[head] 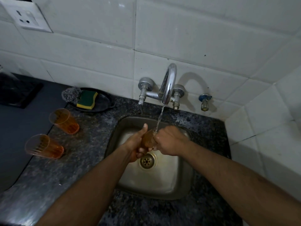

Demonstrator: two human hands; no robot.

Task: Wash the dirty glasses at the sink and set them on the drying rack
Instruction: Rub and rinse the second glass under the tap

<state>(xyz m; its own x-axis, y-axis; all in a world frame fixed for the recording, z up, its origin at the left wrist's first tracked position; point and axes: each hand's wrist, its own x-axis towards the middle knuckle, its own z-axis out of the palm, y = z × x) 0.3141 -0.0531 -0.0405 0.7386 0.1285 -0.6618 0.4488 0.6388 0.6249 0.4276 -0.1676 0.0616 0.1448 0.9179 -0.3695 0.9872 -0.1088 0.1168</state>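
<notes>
Both forearms reach in from the bottom edge and meet over the steel sink (pixel 184 181). Left hand (pixel 136 144) grips an orange tumbler (pixel 147 141) from below, fingers curled under its body and thumb raised along its side. Right hand (pixel 169 141) closes over the tumbler's mouth end, fingers wrapped at the rim; whether any reach inside cannot be told. Water (pixel 160 118) runs from the curved chrome tap (pixel 168 84) onto the spot where the right hand meets the glass, above the round drain (pixel 147 160). Left of the sink, on the speckled granite counter (pixel 81 144), two more orange tumblers stand apart, a nearer one (pixel 44 146) and a farther one (pixel 64 120). Behind them a black dish (pixel 104 103) holds a green-and-yellow sponge (pixel 87 99) and a steel scourer (pixel 70 95).
</notes>
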